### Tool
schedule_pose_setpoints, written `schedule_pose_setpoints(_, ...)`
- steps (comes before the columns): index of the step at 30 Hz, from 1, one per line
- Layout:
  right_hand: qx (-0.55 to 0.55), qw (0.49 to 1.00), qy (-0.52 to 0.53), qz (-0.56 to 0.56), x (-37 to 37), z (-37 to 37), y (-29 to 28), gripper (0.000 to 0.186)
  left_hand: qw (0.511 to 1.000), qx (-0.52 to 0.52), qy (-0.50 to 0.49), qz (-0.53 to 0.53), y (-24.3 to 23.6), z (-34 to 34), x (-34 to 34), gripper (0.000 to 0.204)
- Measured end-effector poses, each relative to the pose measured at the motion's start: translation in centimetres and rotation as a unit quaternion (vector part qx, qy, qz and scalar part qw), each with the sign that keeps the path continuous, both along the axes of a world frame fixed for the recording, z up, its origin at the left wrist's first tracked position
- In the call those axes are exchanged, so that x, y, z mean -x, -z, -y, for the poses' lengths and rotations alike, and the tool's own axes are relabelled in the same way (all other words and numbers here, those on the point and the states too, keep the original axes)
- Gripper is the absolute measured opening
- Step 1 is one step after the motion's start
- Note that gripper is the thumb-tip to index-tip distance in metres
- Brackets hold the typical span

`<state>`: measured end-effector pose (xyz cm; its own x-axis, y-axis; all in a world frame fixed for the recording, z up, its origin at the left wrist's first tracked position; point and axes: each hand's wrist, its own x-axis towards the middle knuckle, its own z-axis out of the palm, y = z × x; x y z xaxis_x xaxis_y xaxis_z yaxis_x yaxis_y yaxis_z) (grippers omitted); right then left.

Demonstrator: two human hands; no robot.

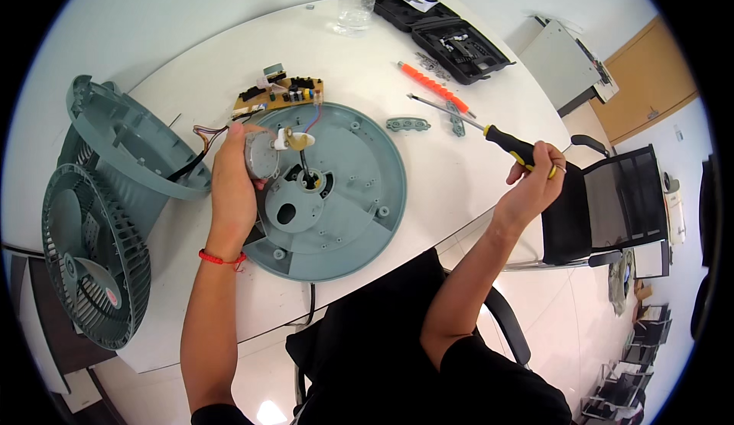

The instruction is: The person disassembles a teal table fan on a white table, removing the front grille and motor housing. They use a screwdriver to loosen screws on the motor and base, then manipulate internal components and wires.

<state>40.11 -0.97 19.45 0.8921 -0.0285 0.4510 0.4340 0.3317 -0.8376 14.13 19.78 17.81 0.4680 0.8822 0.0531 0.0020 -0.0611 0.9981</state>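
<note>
While the left hand (pixel 232 173) grasps a silver round part (pixel 261 156), which looks like a motor: the right hand (pixel 539 176) is wrapped around the handle of a screwdriver (pixel 501 141), so neither hand is free.
Silver round part: it is held over the left side of the round grey-green base (pixel 359 203), just right of the left fingers. On its right side there is a white fitting (pixel 283 141), and near this fitting a black cable (pixel 305 163) rises from the hub of the base.
Screwdriver: its long axis lies slantwise, with the tip directed to the left and away from the body. The tip is well apart from the silver round part; followed further in the view, the shaft's line would pass on the far side of it.
Nearer hand: the left one, which touches the part; the right one is beyond the right edge of the base, so the part lies to its left.
Circuit board (pixel 287 95): by the far edge of the base, beyond the left hand.
Fan cage (pixel 131 241): to the left of the left forearm.
Own axis of the silver round part: cannot be told, because the fingers cover much of it.
</note>
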Motion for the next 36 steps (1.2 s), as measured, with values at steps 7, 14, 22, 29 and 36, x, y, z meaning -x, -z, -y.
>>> schedule_pose_setpoints(7,0.031,0.998,0.048,-0.034,-0.8,-0.1,0.7,0.017,0.999,0.037,-0.007,0.022,0.0,0.0,-0.2,0.051)
schedule_pose_setpoints(14,0.063,0.995,0.049,-0.066,-0.9,-0.4,1.3,0.022,0.999,0.024,-0.014,0.017,0.2,0.0,-0.1,0.051)
schedule_pose_setpoints(22,0.081,0.990,0.034,-0.108,-1.7,-0.5,2.2,0.030,1.000,0.013,-0.008,0.007,-0.2,0.3,-0.2,0.051)
schedule_pose_setpoints(29,0.064,0.991,0.025,-0.116,-1.9,-0.8,2.7,0.030,0.994,-0.093,-0.005,-0.054,0.4,0.4,-0.1,0.050)
schedule_pose_setpoints(36,0.031,0.989,0.002,-0.145,-2.4,-0.9,3.2,0.032,0.996,-0.082,-0.020,-0.028,-0.3,1.4,-0.9,0.038)
